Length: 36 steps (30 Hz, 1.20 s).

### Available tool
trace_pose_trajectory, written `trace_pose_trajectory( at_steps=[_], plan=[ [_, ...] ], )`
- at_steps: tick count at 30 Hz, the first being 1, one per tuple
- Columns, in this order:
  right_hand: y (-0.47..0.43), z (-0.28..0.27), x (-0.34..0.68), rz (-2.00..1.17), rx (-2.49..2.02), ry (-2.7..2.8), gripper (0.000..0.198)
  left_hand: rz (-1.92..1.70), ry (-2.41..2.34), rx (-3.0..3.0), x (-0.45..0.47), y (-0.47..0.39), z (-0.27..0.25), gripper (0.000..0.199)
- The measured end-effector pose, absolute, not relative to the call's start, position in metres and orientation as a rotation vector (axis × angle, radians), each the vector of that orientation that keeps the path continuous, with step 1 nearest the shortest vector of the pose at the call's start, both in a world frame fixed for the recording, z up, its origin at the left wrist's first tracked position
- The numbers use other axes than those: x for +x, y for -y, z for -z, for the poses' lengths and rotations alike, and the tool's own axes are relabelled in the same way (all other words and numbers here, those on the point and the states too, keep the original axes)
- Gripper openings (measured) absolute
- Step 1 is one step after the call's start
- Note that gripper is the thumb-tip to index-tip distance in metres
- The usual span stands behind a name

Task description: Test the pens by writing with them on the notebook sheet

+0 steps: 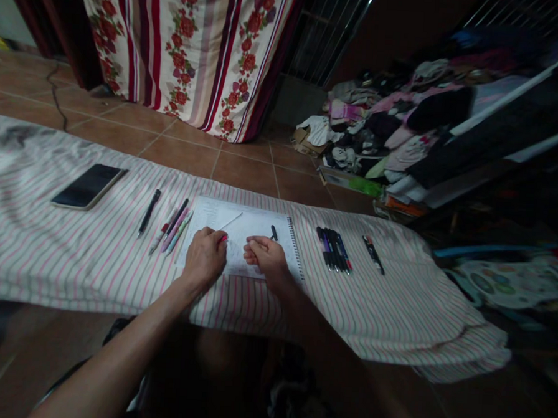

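Two hands point(205, 255) point(267, 258) — apart, notebook point(238, 229) beneath (cloth point(99, 243) past edges)

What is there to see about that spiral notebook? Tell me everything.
The notebook shows a pale, paper-like page with faint markings and a dark spiral binding along the picture's right side. It lies flat on the striped cloth. A thin pale rod and a small black piece appear against the page. The left hand and right hand cover its near part; whether they press on it is unclear.

Flat spiral notebook point(258, 224), apparently written-on
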State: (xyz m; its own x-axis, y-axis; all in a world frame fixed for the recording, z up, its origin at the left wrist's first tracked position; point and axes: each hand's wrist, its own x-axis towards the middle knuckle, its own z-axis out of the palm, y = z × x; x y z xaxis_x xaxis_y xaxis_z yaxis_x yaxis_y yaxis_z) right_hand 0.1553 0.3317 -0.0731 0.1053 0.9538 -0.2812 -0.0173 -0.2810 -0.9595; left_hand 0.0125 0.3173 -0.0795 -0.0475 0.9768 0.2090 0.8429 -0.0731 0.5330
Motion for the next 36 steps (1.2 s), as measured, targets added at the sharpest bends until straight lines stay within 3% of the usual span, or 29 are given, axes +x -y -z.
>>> trace_pose_trajectory(
  at_steps=[5,12,22,36],
  plan=[
    [-0.328,0.084,0.157,-1.235,-1.451,1.079,0.011,-0.877,-1.884,1.803,0.009,-0.316,0.08,0.028],
    [-0.326,0.098,0.157,-1.163,-1.406,1.171,0.023,-1.25,-1.491,1.588,0.0,-0.312,0.076,0.02],
    [-0.322,0.096,0.154,-1.117,-1.403,1.177,0.025,-1.235,-1.024,1.364,-0.028,-0.286,0.047,0.018],
    [-0.32,0.099,0.155,-1.044,-1.418,1.328,0.025,-1.241,-1.116,1.32,-0.039,-0.287,0.049,0.03]
  ],
)
